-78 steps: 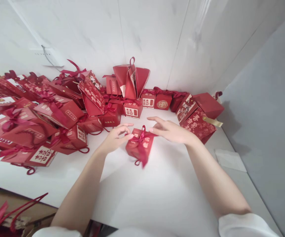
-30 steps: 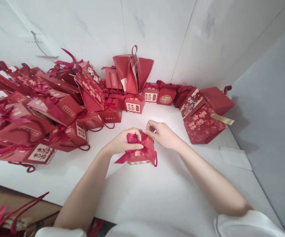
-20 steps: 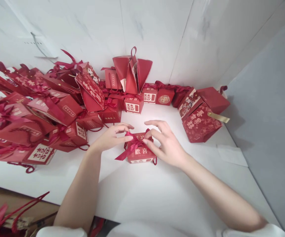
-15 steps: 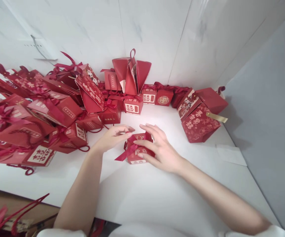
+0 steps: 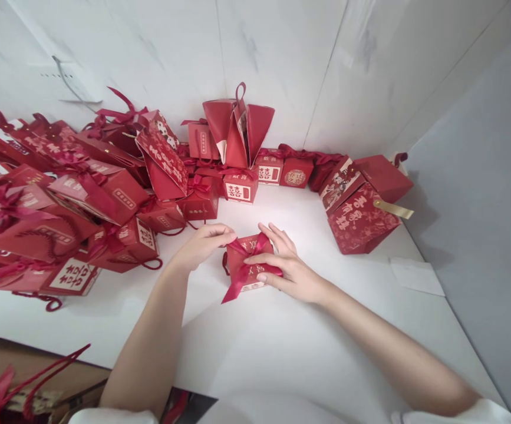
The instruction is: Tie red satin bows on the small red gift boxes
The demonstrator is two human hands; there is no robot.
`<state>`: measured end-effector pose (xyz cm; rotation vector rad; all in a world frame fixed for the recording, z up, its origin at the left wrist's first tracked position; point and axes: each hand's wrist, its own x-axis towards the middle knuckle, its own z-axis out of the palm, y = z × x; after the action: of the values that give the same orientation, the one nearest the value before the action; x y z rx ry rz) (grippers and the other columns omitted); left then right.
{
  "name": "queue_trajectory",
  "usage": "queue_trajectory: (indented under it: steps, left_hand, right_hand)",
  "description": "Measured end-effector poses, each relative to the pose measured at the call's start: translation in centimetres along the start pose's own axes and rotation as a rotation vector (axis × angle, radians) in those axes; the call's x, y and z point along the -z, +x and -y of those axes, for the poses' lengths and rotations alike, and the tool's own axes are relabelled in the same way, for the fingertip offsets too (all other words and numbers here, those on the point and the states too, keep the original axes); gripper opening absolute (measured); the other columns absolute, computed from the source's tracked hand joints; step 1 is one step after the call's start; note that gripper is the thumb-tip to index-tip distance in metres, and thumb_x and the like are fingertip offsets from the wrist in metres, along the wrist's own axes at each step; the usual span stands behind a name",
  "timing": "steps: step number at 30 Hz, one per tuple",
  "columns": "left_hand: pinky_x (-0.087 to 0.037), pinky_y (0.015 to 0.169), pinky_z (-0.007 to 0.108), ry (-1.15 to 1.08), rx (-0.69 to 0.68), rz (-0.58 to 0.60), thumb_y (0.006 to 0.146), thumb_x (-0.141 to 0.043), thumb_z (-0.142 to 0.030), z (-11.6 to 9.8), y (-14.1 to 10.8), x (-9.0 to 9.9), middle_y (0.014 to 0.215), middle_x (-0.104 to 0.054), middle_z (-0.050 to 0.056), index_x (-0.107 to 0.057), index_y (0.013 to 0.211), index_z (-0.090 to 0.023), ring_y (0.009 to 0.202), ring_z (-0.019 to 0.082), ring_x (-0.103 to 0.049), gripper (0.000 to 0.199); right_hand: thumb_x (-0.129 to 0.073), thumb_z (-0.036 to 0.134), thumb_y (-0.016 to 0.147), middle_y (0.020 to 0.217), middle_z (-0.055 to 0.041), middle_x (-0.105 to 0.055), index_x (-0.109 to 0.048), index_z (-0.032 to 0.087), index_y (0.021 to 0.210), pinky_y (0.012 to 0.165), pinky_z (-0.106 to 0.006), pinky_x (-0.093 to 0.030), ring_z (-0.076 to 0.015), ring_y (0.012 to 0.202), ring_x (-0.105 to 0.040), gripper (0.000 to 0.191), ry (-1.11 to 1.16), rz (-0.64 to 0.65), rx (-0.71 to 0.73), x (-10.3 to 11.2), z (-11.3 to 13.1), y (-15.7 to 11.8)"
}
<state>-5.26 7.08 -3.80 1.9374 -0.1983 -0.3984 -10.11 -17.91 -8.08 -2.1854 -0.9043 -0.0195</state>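
A small red gift box [image 5: 251, 242] with gold and white lettering sits on the table in front of me. A dark red ribbon bow [image 5: 249, 253] is tied across its top, and one ribbon tail hangs over the front left edge. My left hand [image 5: 208, 241] is closed in a pinch on the bow's left loop, at the box's upper left corner. My right hand [image 5: 288, 265] lies over the right side with its fingers around the bow's right loop; the index finger presses near the knot and the thumb is at the front edge.
Many finished-looking red gift boxes [image 5: 100, 185] with bows are piled on the left and along the wall. A folded red carton [image 5: 238, 132] stands at the back. To the right are a larger red box [image 5: 361, 218] with a gold strip and a white paper [image 5: 416, 277].
My left fingers have closed on the ribbon's left loop. The bow is drawn wider, and the front tail hangs lower. My right hand has shifted slightly and stays on the box.
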Motion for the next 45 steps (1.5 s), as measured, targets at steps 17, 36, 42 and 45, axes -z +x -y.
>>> queue_trajectory:
  steps: [17, 36, 42, 45]
  left_hand:
    - [-0.047, 0.096, 0.037, 0.006, -0.102, 0.219, 0.077, -0.077, -0.042, -0.4, -0.2, -1.2, 0.113, -0.066, 0.007, -0.063, 0.112, -0.019, 0.109, 0.025, -0.061, 0.044]
    - [-0.049, 0.093, 0.033, -0.075, -0.094, 0.275, 0.078, -0.079, -0.036, -0.1, 0.4, -1.8, 0.111, -0.068, 0.006, -0.064, 0.111, -0.016, 0.105, 0.023, -0.063, 0.041]
    - [-0.046, 0.104, 0.037, -0.030, -0.168, 0.233, 0.083, -0.073, -0.041, -0.4, 0.2, -1.5, 0.123, -0.066, 0.008, -0.064, 0.120, -0.020, 0.118, 0.025, -0.061, 0.043]
    - [-0.042, 0.110, 0.040, -0.058, -0.202, 0.161, 0.089, -0.065, -0.044, -0.4, 0.0, -1.4, 0.130, -0.063, 0.009, -0.062, 0.125, -0.023, 0.128, 0.026, -0.055, 0.042]
  right_hand:
    - [-0.047, 0.012, 0.097, 0.104, -0.0065, -0.068, -0.064, 0.019, 0.111, 0.118, -0.046, -0.034, -0.0210, 0.100, -0.062, 0.023, -0.504, -0.034, 0.595, -1.1, 4.6, 1.7]
    - [-0.074, 0.026, 0.088, 0.083, -0.0034, -0.073, -0.072, 0.014, 0.083, 0.075, -0.031, -0.057, -0.0159, 0.075, -0.065, 0.014, -0.586, -0.368, 0.870, 2.1, 4.7, -1.2]
    - [-0.063, 0.052, 0.093, 0.114, -0.0119, -0.071, -0.061, 0.013, 0.125, 0.086, -0.041, -0.055, -0.0239, 0.098, -0.067, 0.051, -0.494, -0.188, 0.502, 5.1, 3.3, -0.6]
    - [-0.056, 0.052, 0.096, 0.124, -0.0153, -0.067, -0.054, 0.010, 0.135, 0.085, -0.042, -0.057, -0.0264, 0.104, -0.067, 0.057, -0.463, -0.070, 0.424, 4.5, 2.0, -0.4]
